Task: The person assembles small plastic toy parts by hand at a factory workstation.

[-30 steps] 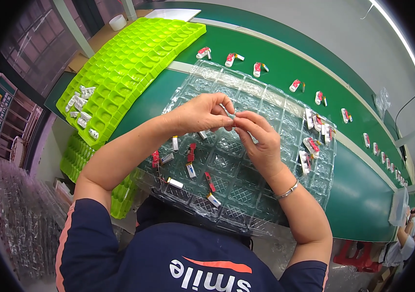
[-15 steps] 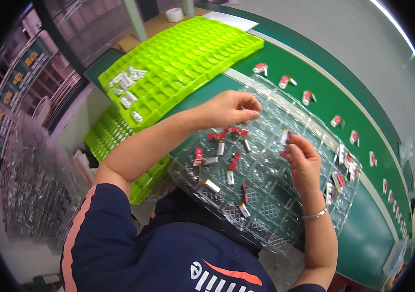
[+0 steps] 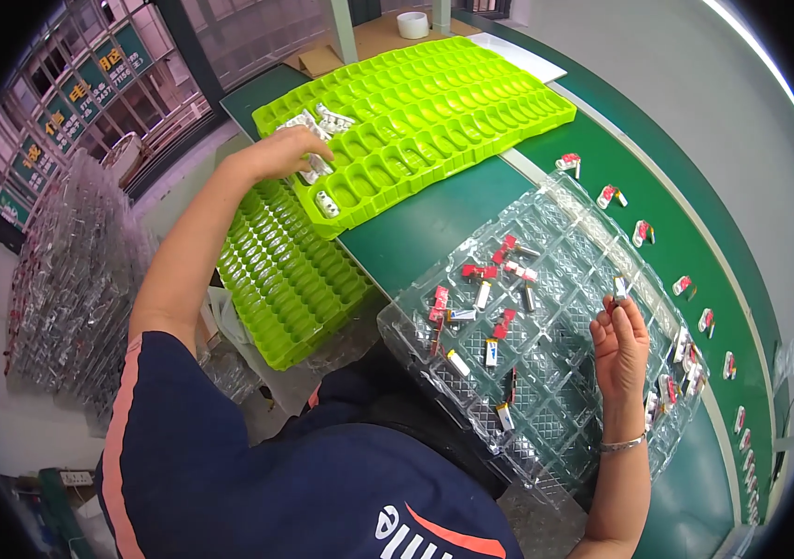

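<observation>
My left hand [image 3: 282, 152] reaches over the bright green moulded tray [image 3: 387, 186]. Its curled fingers are on a white plastic shell [image 3: 316, 170] among several loose white shells at the tray's left end; its thumb is partly hidden. My right hand [image 3: 622, 343] is raised over the right part of the clear plastic tray [image 3: 555, 373], palm up. Between thumb and fingertips it pinches a small white-and-silver battery cell [image 3: 620, 287]. In the clear tray lie several red parts [image 3: 505, 323] joined to small cells [image 3: 492, 352]. More red-and-white pieces [image 3: 667, 387] are heaped at its right edge.
Red-and-white pieces [image 3: 644, 233] sit in a spaced row along the green belt [image 3: 639, 177]. Another green tray [image 3: 285, 270] stands lower at the left, near a tall stack of clear trays [image 3: 75, 289]. A white tape roll [image 3: 413, 25] is at the back.
My left hand has moved left from above the clear tray to the white shells in the green tray. My right hand keeps its pinch on the battery cell. The whole view has shifted.
</observation>
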### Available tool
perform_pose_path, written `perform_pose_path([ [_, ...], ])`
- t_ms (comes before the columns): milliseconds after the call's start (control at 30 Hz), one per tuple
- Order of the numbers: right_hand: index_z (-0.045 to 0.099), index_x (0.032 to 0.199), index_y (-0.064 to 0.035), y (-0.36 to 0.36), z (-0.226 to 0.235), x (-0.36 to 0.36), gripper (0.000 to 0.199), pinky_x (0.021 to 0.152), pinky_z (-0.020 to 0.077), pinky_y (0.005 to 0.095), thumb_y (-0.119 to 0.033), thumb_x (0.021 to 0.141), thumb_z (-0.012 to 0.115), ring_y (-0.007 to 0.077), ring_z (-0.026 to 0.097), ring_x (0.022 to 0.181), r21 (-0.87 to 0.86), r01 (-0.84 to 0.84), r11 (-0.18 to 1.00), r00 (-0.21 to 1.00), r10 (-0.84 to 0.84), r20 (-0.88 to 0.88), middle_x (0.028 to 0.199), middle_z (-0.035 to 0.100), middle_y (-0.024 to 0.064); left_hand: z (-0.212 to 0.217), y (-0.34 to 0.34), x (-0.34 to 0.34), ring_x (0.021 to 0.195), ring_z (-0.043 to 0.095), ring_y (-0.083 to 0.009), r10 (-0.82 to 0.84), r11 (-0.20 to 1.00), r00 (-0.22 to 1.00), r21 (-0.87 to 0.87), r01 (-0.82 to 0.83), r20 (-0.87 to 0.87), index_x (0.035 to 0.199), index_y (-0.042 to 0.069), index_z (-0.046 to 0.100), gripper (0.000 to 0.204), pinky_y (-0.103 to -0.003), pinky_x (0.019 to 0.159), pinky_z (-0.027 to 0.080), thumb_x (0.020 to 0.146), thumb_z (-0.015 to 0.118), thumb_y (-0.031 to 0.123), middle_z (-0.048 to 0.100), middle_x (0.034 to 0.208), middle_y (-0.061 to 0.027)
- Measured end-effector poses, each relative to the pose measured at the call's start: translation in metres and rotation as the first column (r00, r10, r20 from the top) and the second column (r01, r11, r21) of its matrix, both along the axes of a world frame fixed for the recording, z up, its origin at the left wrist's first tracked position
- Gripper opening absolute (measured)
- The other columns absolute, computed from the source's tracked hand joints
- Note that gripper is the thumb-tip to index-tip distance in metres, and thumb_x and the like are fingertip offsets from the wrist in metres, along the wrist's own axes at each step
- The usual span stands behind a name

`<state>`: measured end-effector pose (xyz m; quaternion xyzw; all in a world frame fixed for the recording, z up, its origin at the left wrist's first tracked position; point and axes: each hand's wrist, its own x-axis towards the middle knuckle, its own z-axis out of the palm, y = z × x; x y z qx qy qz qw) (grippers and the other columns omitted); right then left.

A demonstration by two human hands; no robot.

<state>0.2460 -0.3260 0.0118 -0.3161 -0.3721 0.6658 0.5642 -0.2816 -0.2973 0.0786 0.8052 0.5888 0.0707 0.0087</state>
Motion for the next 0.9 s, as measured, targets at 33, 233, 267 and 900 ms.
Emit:
perform_pose_path([
  [33, 0.053, 0.110, -0.0002, -0.001, 0.001, -0.001, 0.025, 0.072, 0.0540, 0.0272, -0.005, 0.086, 0.055, 0.0113, 0.058, 0.079, 0.007, 0.003, 1.000, 1.000, -0.003, 0.010, 0.101, 0.059, 0.0091, -0.001, 0.000, -0.001, 0.096, 0.054, -0.0267, -0.005, 0.999, 0.998, -0.052, 0.002, -0.068, 0.098, 0.010, 0.063, 0.032, -0.036, 0.085, 0.042, 0.067, 0.068, 0.004, 0.061, 0.097, -0.0101],
  [233, 0.053, 0.110, 0.0000, -0.003, 0.001, -0.002, 0.025, 0.071, 0.0540, 0.0272, -0.005, 0.086, 0.055, 0.0110, 0.058, 0.080, 0.031, -0.020, 0.999, 0.999, 0.018, 0.039, 0.101, 0.059, 0.0090, 0.001, 0.008, -0.003, 0.092, 0.054, -0.0270, -0.018, 0.992, 0.996, -0.130, 0.006, -0.085, 0.088, 0.006, 0.061, 0.027, -0.036, 0.081, 0.042, 0.063, 0.071, 0.003, 0.058, 0.090, -0.0085],
  [267, 0.053, 0.110, 0.0000, -0.003, 0.001, -0.002, 0.025, 0.071, 0.0540, 0.0272, -0.005, 0.086, 0.055, 0.0110, 0.058, 0.080, 0.033, -0.017, 0.999, 0.999, 0.016, 0.040, 0.101, 0.059, 0.0090, 0.000, 0.009, -0.005, 0.090, 0.054, -0.0269, -0.029, 0.988, 0.999, -0.155, 0.025, -0.020, 0.083, 0.005, 0.058, 0.024, -0.036, 0.079, 0.042, 0.063, 0.070, 0.002, 0.058, 0.088, -0.0087],
  [900, 0.049, 0.117, -0.0022, 0.004, -0.001, -0.005, 0.031, 0.075, 0.0524, 0.0313, -0.005, 0.087, 0.053, 0.0127, 0.057, 0.081, 0.084, 0.207, 0.975, 0.978, -0.207, -0.006, 0.102, 0.056, 0.0075, 0.014, 0.014, 0.233, 0.061, 0.050, -0.0069, -0.383, 0.920, 0.703, 0.176, 0.351, 0.599, 0.073, 0.004, 0.050, 0.020, -0.024, 0.052, 0.042, 0.071, 0.070, 0.008, 0.051, 0.067, -0.0006],
])
